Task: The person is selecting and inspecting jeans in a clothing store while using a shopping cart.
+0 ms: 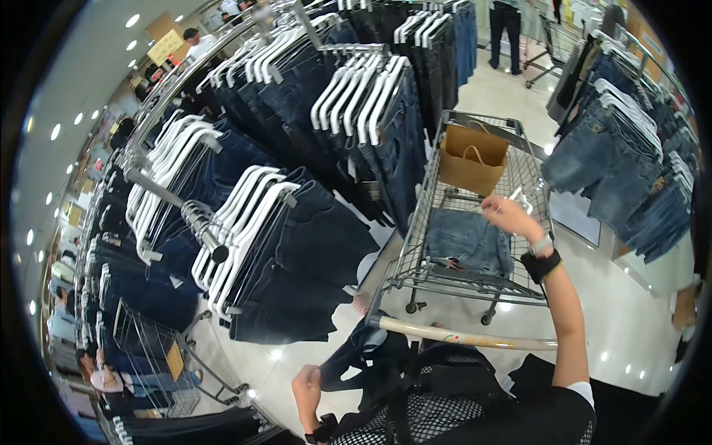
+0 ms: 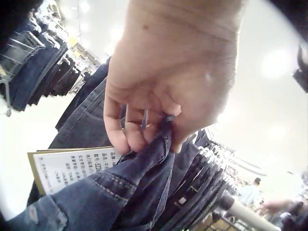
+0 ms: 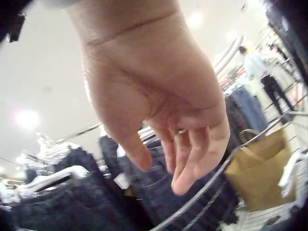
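My left hand (image 1: 305,389) grips the edge of a dark blue denim garment (image 1: 348,356) low in the head view. In the left wrist view, the thumb and curled fingers of that hand (image 2: 168,82) pinch the denim (image 2: 110,197), and a printed tag (image 2: 72,168) hangs beside it. Above the shopping cart (image 1: 415,222) is my right hand (image 1: 512,216), near a white hanger (image 1: 523,199). The right wrist view shows this hand (image 3: 159,96) with loosely bent fingers and nothing between them. Folded blue jeans (image 1: 467,241) lie in the cart below.
A brown paper bag (image 1: 473,159) stands in the cart's far end. Racks of dark denim on white hangers (image 1: 245,222) fill the left, with denim shorts (image 1: 593,163) at the right. Another cart (image 1: 148,341) and a person (image 1: 111,380) are at lower left; someone stands (image 1: 506,33) at the back.
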Demonstrator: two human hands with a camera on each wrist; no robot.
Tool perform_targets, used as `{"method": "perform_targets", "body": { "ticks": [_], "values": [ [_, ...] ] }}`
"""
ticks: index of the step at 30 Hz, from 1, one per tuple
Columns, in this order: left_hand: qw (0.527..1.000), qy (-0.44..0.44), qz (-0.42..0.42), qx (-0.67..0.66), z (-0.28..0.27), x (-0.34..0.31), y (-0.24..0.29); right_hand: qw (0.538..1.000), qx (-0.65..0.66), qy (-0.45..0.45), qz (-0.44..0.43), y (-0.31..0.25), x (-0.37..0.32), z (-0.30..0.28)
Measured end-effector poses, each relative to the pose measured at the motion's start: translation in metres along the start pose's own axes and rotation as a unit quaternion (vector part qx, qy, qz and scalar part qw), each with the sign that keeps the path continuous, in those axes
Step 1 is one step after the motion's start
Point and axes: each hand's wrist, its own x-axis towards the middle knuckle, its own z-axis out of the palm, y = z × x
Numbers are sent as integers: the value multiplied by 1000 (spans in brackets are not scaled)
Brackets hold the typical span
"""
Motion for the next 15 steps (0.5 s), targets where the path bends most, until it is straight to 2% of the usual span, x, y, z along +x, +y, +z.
{"method": "perform_targets", "body": {
  "ticks": [1, 2, 3, 4, 5, 7, 8, 10, 12, 13, 14, 15],
  "values": [
    [998, 32, 60, 14, -8, 3, -9, 994, 24, -74, -72, -39, -13, 9],
    [998, 46, 51, -5, -20, 5, -2, 985, 36, -119, -121, -64, -22, 24],
    [995, 76, 68, -22, -33, 6, 11, 976, 24, -181, -116, -95, -31, 35],
    [990, 106, 86, -39, -46, 5, 25, 958, -4, -179, -222, -107, -36, 55],
    [984, 137, 100, -55, -59, 4, 32, 945, 10, -209, -252, -128, -46, 68],
    [970, 187, 122, -99, -87, -2, 50, 906, -41, -245, -342, -153, -53, 99],
    [939, 272, 170, -126, -92, -2, 62, 888, -23, -237, -393, -162, -56, 116],
    [905, 330, 215, -160, -114, -12, 98, 864, 1, -174, -473, -182, -57, 149],
    [859, 381, 293, -177, -127, -16, 122, 864, -12, -164, -476, -203, -64, 170],
    [859, 370, 311, -169, -136, -22, 133, 870, -30, -147, -470, -210, -66, 176],
    [831, 413, 332, -167, -138, -23, 135, 867, -30, -148, -475, -211, -67, 184],
    [805, 453, 342, -173, -141, -22, 139, 882, -43, -150, -445, -210, -67, 193]
  ]
}}
